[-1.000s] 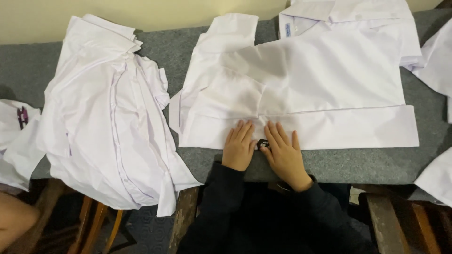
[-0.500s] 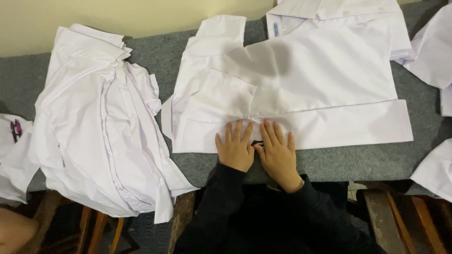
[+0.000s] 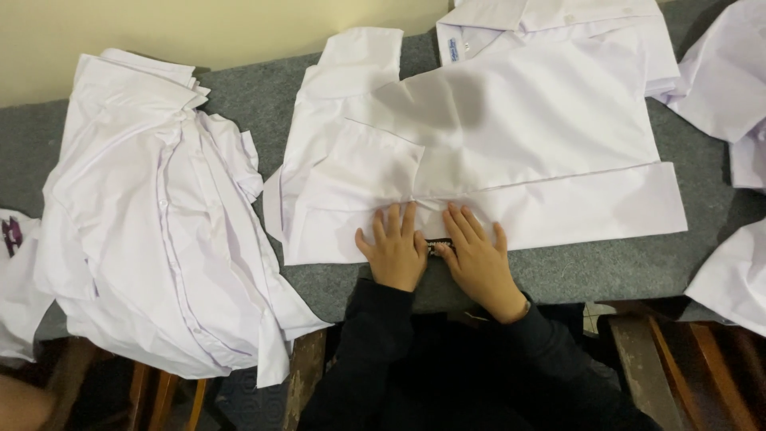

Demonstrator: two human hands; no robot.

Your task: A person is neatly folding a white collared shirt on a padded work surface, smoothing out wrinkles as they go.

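A white shirt (image 3: pixel 511 136) lies flat on the grey felt table (image 3: pixel 606 267), its collar at the far side and its bottom hem folded up toward me. My left hand (image 3: pixel 393 249) and my right hand (image 3: pixel 477 257) rest side by side, palms down and fingers spread, on the near edge of that folded hem. Between the two hands a small dark object (image 3: pixel 437 244) shows at the hem; what it is I cannot make out. Dark sleeves cover both my arms.
A loose heap of white shirts (image 3: pixel 159 223) covers the table's left part and hangs over the front edge. More white cloth (image 3: pixel 730 88) lies at the right edge. A pale wall (image 3: pixel 199 28) runs behind. Wooden stool legs (image 3: pixel 159 391) show below the table.
The view has shifted slightly. My hands stay pressed together on the hem, moving only a little along it.
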